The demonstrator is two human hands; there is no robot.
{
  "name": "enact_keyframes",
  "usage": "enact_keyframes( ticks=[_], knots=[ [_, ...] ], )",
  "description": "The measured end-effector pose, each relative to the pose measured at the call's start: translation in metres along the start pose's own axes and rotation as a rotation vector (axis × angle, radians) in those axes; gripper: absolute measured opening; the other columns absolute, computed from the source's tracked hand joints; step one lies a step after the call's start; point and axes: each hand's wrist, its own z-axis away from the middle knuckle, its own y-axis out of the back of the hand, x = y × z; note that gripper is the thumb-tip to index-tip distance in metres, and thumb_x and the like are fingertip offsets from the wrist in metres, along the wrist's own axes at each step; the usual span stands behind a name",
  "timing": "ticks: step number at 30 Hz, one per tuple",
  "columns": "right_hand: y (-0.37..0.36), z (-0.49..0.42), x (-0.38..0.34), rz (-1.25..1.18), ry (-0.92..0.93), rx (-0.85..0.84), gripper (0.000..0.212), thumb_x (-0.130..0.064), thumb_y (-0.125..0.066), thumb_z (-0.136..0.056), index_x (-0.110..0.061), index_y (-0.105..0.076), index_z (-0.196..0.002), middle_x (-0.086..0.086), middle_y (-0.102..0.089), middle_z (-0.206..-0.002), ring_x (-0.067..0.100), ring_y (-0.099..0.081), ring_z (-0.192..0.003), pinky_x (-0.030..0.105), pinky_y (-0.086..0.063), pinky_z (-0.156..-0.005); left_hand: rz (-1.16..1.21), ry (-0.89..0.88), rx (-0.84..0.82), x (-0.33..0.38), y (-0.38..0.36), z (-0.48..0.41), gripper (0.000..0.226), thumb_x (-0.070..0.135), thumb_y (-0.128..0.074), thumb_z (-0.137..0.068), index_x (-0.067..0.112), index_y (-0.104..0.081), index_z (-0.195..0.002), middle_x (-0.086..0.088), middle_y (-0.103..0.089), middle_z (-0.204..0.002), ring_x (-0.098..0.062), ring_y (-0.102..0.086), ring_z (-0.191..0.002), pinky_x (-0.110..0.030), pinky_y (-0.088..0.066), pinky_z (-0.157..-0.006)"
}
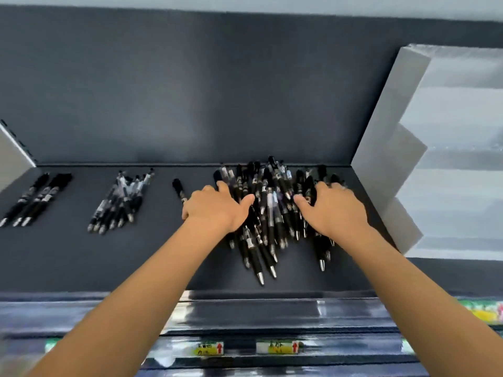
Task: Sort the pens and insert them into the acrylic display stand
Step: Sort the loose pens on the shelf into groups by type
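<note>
My left hand (217, 210) and right hand (333, 213) rest on the pen pile (269, 202), fingers (225, 188) apart; I should pick matching pens slowly.

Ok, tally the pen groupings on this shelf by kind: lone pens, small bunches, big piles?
Lone pen: 1
Small bunches: 2, the far-left bunch and the second bunch
Big pile: 1
Total: 4 groupings; the pile's pens overlap too much to count.
</note>
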Motion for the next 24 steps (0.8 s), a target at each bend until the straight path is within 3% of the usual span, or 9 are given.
enact_keyframes(
  ticks=[4, 7, 11, 15, 21, 24],
  knots=[
    [-0.003, -0.007, -0.005, -0.004, -0.033, -0.103, 0.081, -0.07, -0.023, -0.091, -0.011, -0.03, -0.146, 0.017, -0.029, -0.151, 0.04, -0.022, -0.139, 0.057, -0.032, -0.102, 0.031, -0.063, 0.176, 0.008, -0.007, 0.014, 0.079, 0.064, -0.023, -0.095, 0.005, -0.025, -0.148, -0.016, -0.042, -0.142, -0.033, -0.042, -0.128, -0.042, -0.043, -0.092],
    [-0.007, -0.007, -0.005, -0.015, -0.025, -0.116, 0.086, -0.073, -0.023, -0.089, -0.011, -0.024, -0.149, 0.017, -0.024, -0.153, 0.041, -0.017, -0.14, 0.058, -0.03, -0.103, 0.048, -0.115, 0.218, 0.014, -0.013, 0.022, 0.065, 0.055, -0.027, -0.099, 0.005, -0.035, -0.14, -0.016, -0.047, -0.135, -0.031, -0.046, -0.123, -0.04, -0.045, -0.087],
    [-0.014, -0.008, -0.003, -0.054, 0.035, -0.014, 0.082, -0.068, -0.03, -0.091, -0.005, -0.033, -0.142, 0.019, -0.031, -0.148, 0.042, -0.021, -0.136, 0.053, -0.033, -0.102, 0.202, -0.182, 0.29, 0.021, -0.018, 0.027, 0.048, 0.041, -0.035, -0.1, 0.005, -0.043, -0.13, -0.015, -0.052, -0.124, -0.029, -0.049, -0.116, -0.036, -0.045, -0.087],
    [-0.02, -0.013, -0.006, -0.138, 0.141, 0.069, 0.068, -0.057, -0.04, -0.093, -0.001, -0.044, -0.132, 0.018, -0.042, -0.138, 0.035, -0.024, -0.134, 0.048, -0.035, -0.101, 0.286, -0.26, 0.31, 0.032, -0.017, 0.029, 0.042, 0.03, -0.039, -0.1, 0.006, -0.039, -0.134, -0.014, -0.051, -0.122, -0.028, -0.05, -0.111, -0.03, -0.04, -0.082],
    [-0.013, -0.02, 0.01, -0.262, 0.218, 0.076, 0.058, -0.051, -0.043, -0.095, -0.003, -0.054, -0.126, 0.017, -0.052, -0.128, 0.032, -0.04, -0.126, 0.039, -0.035, -0.101, 0.357, -0.345, 0.235, 0.016, -0.01, 0.022, 0.052, 0.039, -0.041, -0.1, 0.012, -0.034, -0.144, -0.01, -0.049, -0.125, -0.023, -0.048, -0.114, -0.023, -0.033, -0.081],
    [-0.008, -0.018, 0.025, -0.278, 0.267, 0.073, 0.05, -0.046, -0.042, -0.098, -0.007, -0.061, -0.121, 0.012, -0.057, -0.119, 0.026, -0.051, -0.114, 0.031, -0.038, -0.09, 0.375, -0.35, 0.233, 0.008, -0.007, 0.018, 0.053, 0.045, -0.041, -0.098, 0.017, -0.037, -0.143, -0.009, -0.047, -0.125, -0.025, -0.048, -0.115, -0.027, -0.035, -0.087]
  ],
)
